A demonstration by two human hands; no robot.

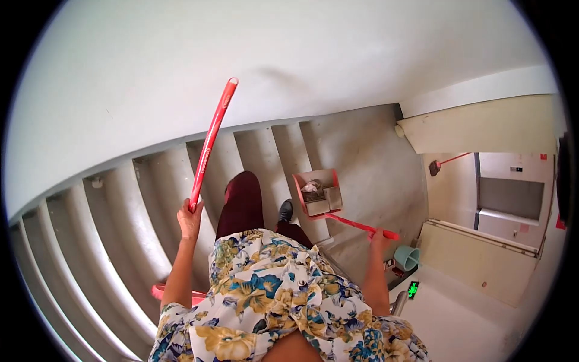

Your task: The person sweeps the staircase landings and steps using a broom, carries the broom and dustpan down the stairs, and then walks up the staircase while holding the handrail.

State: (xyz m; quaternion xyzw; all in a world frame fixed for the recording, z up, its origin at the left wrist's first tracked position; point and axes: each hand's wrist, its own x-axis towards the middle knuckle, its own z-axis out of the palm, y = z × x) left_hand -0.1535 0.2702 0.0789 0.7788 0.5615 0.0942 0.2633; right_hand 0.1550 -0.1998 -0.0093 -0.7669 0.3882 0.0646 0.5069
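My left hand (189, 222) is closed around a red broom handle (210, 145), which slants up toward the wall. A red piece (159, 292), perhaps the broom's head, shows partly behind my left forearm. My right hand (379, 240) grips the red handle of a long-handled dustpan (336, 181). Inside the dustpan lies grey and pale litter (312, 189). The pan is over the foot of the stairs, beside my dark shoe (286, 210); whether it touches the floor I cannot tell.
Grey concrete steps (114, 205) run down the left, along a white wall (151, 72). Past the dustpan is a landing (362, 145). A pale green bucket (407, 258) stands near small items, with a lit green exit sign (413, 289) nearby. Beyond a doorway, a red-handled mop (435, 168) leans.
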